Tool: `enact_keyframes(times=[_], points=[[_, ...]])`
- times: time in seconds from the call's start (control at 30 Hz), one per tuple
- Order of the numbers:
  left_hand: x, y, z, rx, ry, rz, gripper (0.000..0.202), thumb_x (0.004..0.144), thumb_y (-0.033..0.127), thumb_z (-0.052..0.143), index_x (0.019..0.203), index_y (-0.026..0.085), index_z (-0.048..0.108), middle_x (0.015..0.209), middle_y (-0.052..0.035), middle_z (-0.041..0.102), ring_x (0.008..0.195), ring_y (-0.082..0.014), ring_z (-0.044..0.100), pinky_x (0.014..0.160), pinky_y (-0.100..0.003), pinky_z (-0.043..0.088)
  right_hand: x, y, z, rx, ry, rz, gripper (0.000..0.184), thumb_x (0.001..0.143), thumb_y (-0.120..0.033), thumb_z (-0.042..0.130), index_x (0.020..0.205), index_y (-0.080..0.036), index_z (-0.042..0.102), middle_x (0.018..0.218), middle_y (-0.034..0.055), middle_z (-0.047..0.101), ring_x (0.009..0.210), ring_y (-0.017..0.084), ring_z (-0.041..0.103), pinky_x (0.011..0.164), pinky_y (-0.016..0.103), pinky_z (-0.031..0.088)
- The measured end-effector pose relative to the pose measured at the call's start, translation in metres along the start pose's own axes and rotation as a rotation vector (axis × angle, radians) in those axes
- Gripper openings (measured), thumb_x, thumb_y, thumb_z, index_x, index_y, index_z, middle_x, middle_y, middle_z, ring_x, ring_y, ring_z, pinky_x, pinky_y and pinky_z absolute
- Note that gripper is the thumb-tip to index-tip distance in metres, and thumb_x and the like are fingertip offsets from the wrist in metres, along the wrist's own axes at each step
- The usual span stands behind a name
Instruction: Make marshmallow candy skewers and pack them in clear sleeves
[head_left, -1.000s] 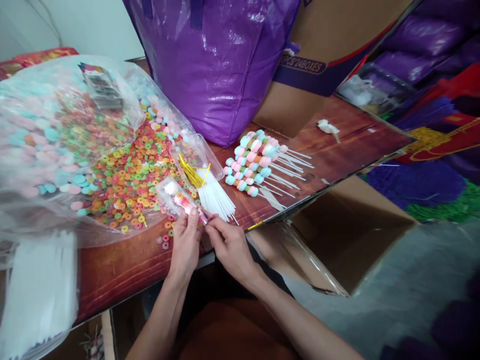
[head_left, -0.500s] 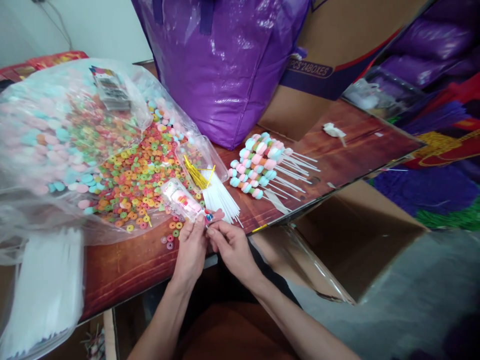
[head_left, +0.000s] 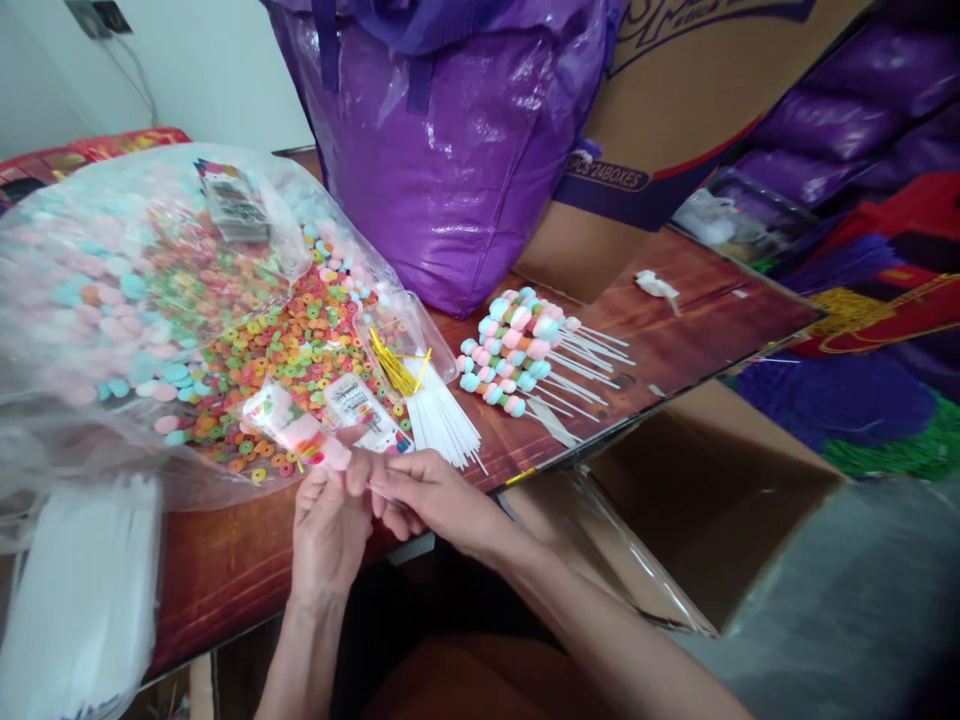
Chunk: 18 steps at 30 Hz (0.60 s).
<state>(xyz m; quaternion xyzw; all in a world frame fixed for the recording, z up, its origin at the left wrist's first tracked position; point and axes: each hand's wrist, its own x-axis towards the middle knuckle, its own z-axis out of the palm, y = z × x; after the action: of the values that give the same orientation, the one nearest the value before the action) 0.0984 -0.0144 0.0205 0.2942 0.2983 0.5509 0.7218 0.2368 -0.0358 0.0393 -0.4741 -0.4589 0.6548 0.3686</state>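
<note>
Both hands are together just over the table's front edge. My left hand point(head_left: 326, 510) is closed around the lower end of a printed clear wrapper point(head_left: 289, 425) with pink and orange candy showing inside. My right hand point(head_left: 431, 495) pinches at the same end, where a thin white stick seems to come out; the fingers partly hide it. Flat on the table behind them lies a small stack of printed wrappers point(head_left: 366, 412). Close by are yellow twist ties point(head_left: 394, 365) and a bundle of white sticks point(head_left: 444, 420). Several candy skewers point(head_left: 510, 350) lie in a pile to the right.
A big clear bag point(head_left: 112, 260) of marshmallows and loose candy rings point(head_left: 292, 340) spreads over the left. More white sticks in plastic point(head_left: 82, 590) hang at the front left. A purple bag point(head_left: 442, 150) and a carton point(head_left: 660, 120) stand behind; an open box point(head_left: 697, 510) sits below right.
My hands have moved left and slightly down, taking the candy-filled wrapper off to the left of the wrapper stack, which is now uncovered. The view has tilted up slightly.
</note>
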Motion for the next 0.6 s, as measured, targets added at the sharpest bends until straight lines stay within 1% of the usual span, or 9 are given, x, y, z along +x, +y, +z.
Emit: enact_keyframes(times=[0.03, 0.1, 0.17, 0.2, 0.27, 0.37, 0.43, 0.53, 0.6], points=[[0.002, 0.002, -0.003, -0.011, 0.037, 0.021, 0.027, 0.078, 0.034, 0.08, 0.098, 0.018, 0.072, 0.062, 0.0033, 0.049, 0.062, -0.0109, 0.051, 0.071, -0.029, 0.053, 0.004, -0.009, -0.008, -0.298, 0.047, -0.034, 0.031, 0.094, -0.029, 0.049, 0.067, -0.018, 0.057, 0.057, -0.002, 0.056, 0.052, 0.009, 0.046, 0.053, 0.023, 0.029], [0.005, 0.003, -0.006, -0.001, 0.115, 0.025, 0.027, 0.078, 0.032, 0.08, 0.098, 0.016, 0.071, 0.059, 0.0059, 0.04, 0.056, -0.0075, 0.04, 0.062, -0.023, 0.049, 0.018, -0.025, -0.028, -0.89, 0.25, -0.08, 0.025, 0.092, -0.018, 0.048, 0.073, -0.017, 0.064, 0.072, 0.0025, 0.065, 0.066, 0.013, 0.054, 0.058, 0.025, 0.03], [0.005, 0.001, -0.007, 0.022, 0.158, -0.04, 0.025, 0.079, 0.032, 0.079, 0.094, 0.015, 0.07, 0.06, 0.0062, 0.038, 0.053, -0.006, 0.033, 0.054, -0.019, 0.041, 0.038, -0.039, -0.049, -1.311, 0.405, -0.066, 0.027, 0.094, -0.011, 0.044, 0.087, -0.016, 0.069, 0.088, 0.0083, 0.069, 0.075, 0.017, 0.058, 0.058, 0.028, 0.03], [0.005, 0.0, -0.007, 0.027, 0.168, -0.083, 0.024, 0.078, 0.032, 0.079, 0.092, 0.014, 0.07, 0.06, 0.0062, 0.037, 0.053, -0.0057, 0.03, 0.05, -0.017, 0.037, 0.048, -0.043, -0.059, -1.453, 0.41, -0.075, 0.029, 0.095, -0.009, 0.042, 0.093, -0.015, 0.071, 0.095, 0.0113, 0.07, 0.079, 0.019, 0.06, 0.059, 0.029, 0.031], [0.003, -0.002, -0.005, 0.027, 0.174, -0.155, 0.025, 0.077, 0.031, 0.08, 0.09, 0.014, 0.068, 0.061, 0.0063, 0.035, 0.053, -0.0055, 0.028, 0.047, -0.017, 0.03, 0.069, -0.048, -0.075, -1.581, 0.331, -0.115, 0.03, 0.096, -0.008, 0.042, 0.097, -0.011, 0.072, 0.101, 0.0156, 0.07, 0.087, 0.022, 0.061, 0.061, 0.03, 0.033], [0.001, -0.004, -0.004, 0.023, 0.181, -0.198, 0.028, 0.074, 0.029, 0.083, 0.089, 0.015, 0.065, 0.062, 0.006, 0.037, 0.053, -0.0056, 0.029, 0.047, -0.017, 0.029, 0.091, -0.045, -0.096, -1.77, 0.076, -0.25, 0.031, 0.099, -0.009, 0.041, 0.099, -0.009, 0.071, 0.101, 0.0171, 0.07, 0.094, 0.026, 0.061, 0.065, 0.032, 0.036], [0.001, -0.005, -0.005, -0.003, 0.182, -0.196, 0.028, 0.073, 0.029, 0.084, 0.082, 0.016, 0.061, 0.062, 0.0059, 0.039, 0.053, -0.0054, 0.029, 0.046, -0.017, 0.029, 0.1, -0.04, -0.109, -1.871, -0.062, -0.343, 0.031, 0.1, -0.01, 0.04, 0.098, -0.009, 0.071, 0.099, 0.0164, 0.07, 0.094, 0.025, 0.061, 0.066, 0.033, 0.036], [0.003, -0.008, -0.007, -0.059, 0.195, -0.181, 0.033, 0.071, 0.028, 0.085, 0.076, 0.018, 0.054, 0.061, 0.0063, 0.042, 0.051, -0.0047, 0.03, 0.046, -0.016, 0.03, 0.11, -0.034, -0.123, -1.927, -0.2, -0.436, 0.028, 0.1, -0.01, 0.042, 0.098, -0.009, 0.07, 0.1, 0.0144, 0.069, 0.092, 0.022, 0.061, 0.065, 0.032, 0.035], [0.005, -0.009, -0.009, -0.079, 0.204, -0.172, 0.035, 0.069, 0.029, 0.087, 0.078, 0.018, 0.054, 0.061, 0.0062, 0.044, 0.051, -0.0044, 0.033, 0.047, -0.015, 0.032, 0.114, -0.034, -0.129, -1.928, -0.25, -0.44, 0.025, 0.099, -0.011, 0.044, 0.1, -0.009, 0.069, 0.104, 0.0138, 0.068, 0.091, 0.02, 0.061, 0.064, 0.03, 0.035]])
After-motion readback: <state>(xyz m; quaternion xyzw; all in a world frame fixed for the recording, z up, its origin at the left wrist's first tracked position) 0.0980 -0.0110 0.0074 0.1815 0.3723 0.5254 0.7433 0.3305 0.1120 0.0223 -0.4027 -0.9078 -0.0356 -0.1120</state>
